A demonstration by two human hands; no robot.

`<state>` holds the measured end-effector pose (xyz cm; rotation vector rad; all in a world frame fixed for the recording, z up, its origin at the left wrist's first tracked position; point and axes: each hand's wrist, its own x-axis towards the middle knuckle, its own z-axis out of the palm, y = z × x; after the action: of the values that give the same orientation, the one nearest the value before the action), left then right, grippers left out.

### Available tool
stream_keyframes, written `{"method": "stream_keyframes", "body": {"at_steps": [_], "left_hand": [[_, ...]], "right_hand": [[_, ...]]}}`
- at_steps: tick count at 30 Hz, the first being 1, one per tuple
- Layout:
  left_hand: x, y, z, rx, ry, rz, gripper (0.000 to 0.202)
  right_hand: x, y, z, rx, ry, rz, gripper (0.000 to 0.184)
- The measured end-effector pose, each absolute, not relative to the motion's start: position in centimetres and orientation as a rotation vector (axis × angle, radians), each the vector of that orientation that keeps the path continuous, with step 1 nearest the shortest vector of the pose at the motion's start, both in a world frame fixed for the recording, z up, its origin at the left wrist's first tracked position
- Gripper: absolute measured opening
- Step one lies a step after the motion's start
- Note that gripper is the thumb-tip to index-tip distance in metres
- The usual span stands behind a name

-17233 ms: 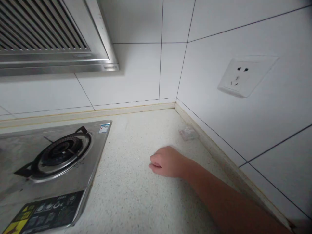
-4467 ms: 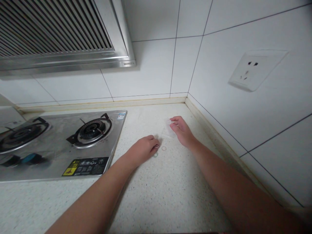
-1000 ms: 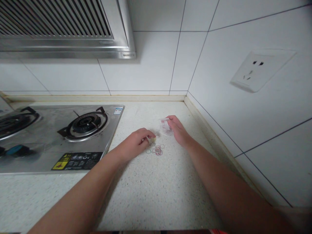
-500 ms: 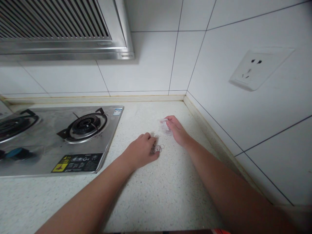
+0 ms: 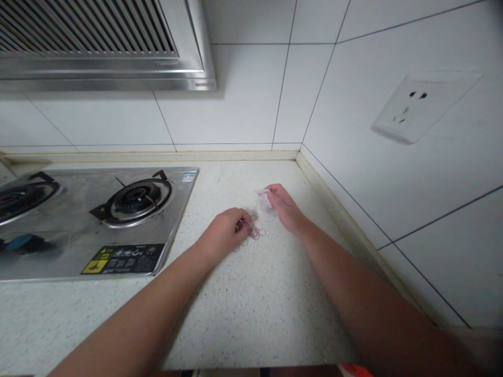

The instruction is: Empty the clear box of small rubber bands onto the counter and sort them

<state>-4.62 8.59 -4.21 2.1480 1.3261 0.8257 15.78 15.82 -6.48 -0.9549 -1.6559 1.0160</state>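
Observation:
My left hand (image 5: 230, 226) is closed just above the countertop, with some thin small bands, which look like rubber bands, gathered in its fingers. Several more rubber bands (image 5: 255, 233), pinkish and pale, lie loose on the counter beside and below its fingertips. My right hand (image 5: 286, 208) pinches the edge of a small clear plastic bag (image 5: 267, 201) behind and to the right of the loose bands. The bag is see-through, so how much is inside it is hard to tell.
The speckled countertop (image 5: 251, 314) runs under both forearms. A steel gas stove (image 5: 78, 209) stands to the left, below a range hood (image 5: 118, 73). A tiled wall with a power socket (image 5: 424, 104) rises on the right.
My left hand's fingers have drawn together around some of the bands and lifted slightly, leaving others loose on the counter. The right hand stays with the bag.

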Motion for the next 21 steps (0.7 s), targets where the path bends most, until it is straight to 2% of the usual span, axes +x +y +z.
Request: {"method": "stream_keyframes", "body": {"at_steps": [4,7,13,15,21], "left_hand": [[-4.7,8.5,-4.1,2.007,1.259,0.922,0.020],[-5.1,8.5,-3.7,2.136,1.173,0.878,0.029],[-6.1,8.2,-2.9,2.728,0.995,0.495,0.058],[-6.1,8.1,-3.0,2.766,0.985,0.400,0.059],[-5.8,8.3,-3.8,2.681,0.968,0.418,0.042]], "right_hand": [[15.8,15.7,-6.3,-0.956,-1.658,1.023,0.031],[15.7,15.6,-6.3,-0.952,-1.658,1.025,0.031],[15.6,15.8,-6.5,-0.948,-1.648,1.050,0.031],[15.6,15.9,-6.6,-0.950,-1.648,1.046,0.032],[15.6,15.8,-6.7,-0.952,-1.664,1.027,0.032]]}}
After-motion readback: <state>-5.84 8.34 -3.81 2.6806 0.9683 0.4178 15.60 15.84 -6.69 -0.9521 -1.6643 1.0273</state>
